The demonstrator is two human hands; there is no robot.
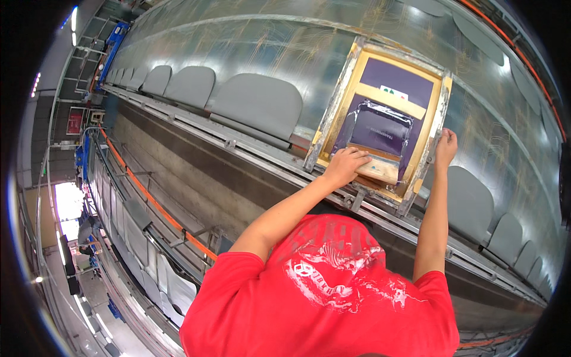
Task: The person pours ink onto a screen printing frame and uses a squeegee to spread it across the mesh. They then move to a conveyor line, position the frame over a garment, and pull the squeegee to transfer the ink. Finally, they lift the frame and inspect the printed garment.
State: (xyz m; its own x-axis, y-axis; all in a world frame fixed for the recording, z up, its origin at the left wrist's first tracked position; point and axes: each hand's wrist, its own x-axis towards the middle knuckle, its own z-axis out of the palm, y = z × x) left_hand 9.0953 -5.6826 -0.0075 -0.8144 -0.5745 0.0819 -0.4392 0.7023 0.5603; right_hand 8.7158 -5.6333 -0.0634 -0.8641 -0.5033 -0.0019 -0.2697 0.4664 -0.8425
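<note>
A screen printing frame (441,116) with a yellowish inner border and a dark purple mesh lies over the table in front of me. Inside its near end rests a wooden squeegee (380,170); my left hand (346,166) has its fingers closed over the squeegee's left end. Along the frame's right side, my right hand (446,147) is curled at the outer edge, its fingers bent against it. Wet-looking dark ink (382,128) outlines a rectangle on the mesh. Whatever lies beneath the frame is hidden.
Grey cut pieces (257,104) lie in a row along the long shiny table (321,53), on both sides of the frame. A metal rail (238,146) runs along the near edge. To the left, across an aisle (172,160), stands another long table with an orange strip (156,201).
</note>
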